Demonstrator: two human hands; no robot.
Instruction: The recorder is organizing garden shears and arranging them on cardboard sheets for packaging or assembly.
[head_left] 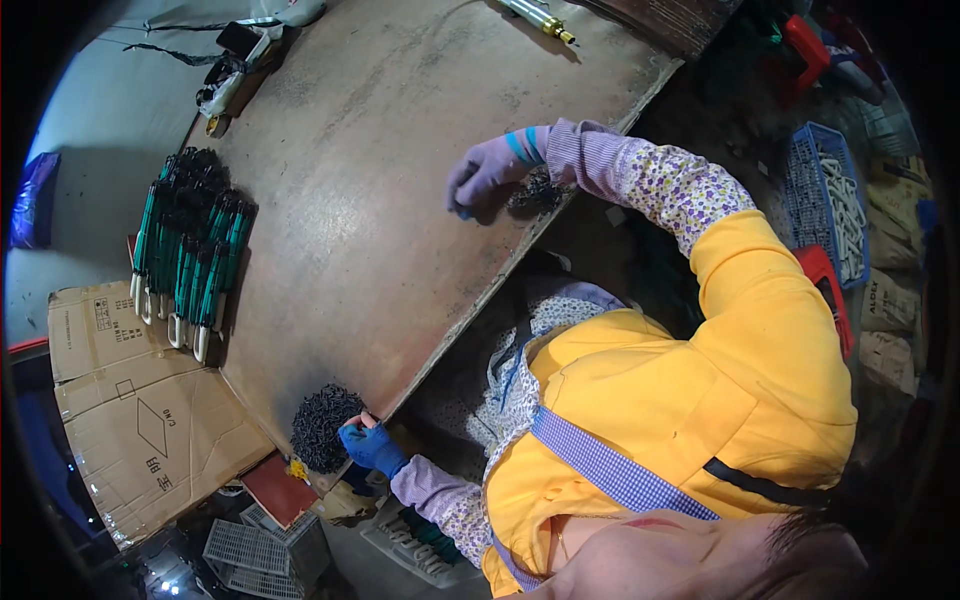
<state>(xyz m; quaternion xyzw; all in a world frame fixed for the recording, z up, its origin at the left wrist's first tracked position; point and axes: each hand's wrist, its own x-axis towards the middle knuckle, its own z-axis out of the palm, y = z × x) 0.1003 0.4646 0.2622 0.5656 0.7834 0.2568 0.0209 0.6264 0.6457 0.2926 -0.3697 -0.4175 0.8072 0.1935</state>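
Note:
My left hand [373, 447], in a blue glove with bare fingertips, is at the table's near left corner. It touches the edge of a heap of small black pieces [326, 428]. Its fingertips are pinched together; anything between them is too small to name. Farther right, my right hand [497, 175], in a purple glove with turquoise bands, hangs low over the tabletop [350, 200] with its fingers curled in. What they hold, if anything, is hidden. Beside its wrist, a smaller heap of black bits [538, 192] sits by the table edge.
Closed green umbrellas [195, 250] with white hooked handles lie stacked at the left. Near them is an opened cardboard box [150, 420]. A gold and silver cylindrical tool [540, 18] lies at the far edge. Blue crate [850, 205] with white handles stands right; grey crates [255, 555] sit below left.

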